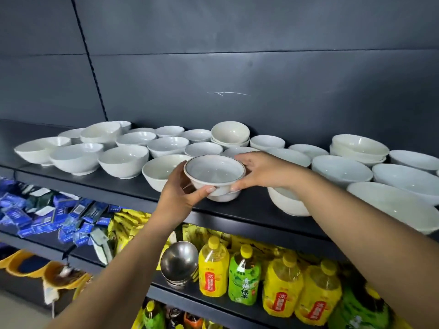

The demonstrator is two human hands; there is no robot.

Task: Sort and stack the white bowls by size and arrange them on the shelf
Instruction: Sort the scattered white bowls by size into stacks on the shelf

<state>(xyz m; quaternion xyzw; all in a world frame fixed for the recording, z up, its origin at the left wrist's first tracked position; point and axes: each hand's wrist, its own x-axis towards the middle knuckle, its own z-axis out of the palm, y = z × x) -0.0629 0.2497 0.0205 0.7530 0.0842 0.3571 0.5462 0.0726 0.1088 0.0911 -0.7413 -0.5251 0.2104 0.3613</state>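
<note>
White bowl [215,173] | left hand [180,193], right hand [263,172] both clasped round it

Your one camera sits on your head, facing forward and slightly down at the dark shelf [249,205] from close range, wide enough to catch both forearms and the racks below.

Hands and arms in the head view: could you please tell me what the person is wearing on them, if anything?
Nothing is worn that I can see. The left hand and right hand are bare, with no gloves, rings, watch or bracelet showing. Both forearms are uncovered right down to the bottom edge of the picture, so no sleeve appears. The fingers have short, plain nails without polish.
</note>
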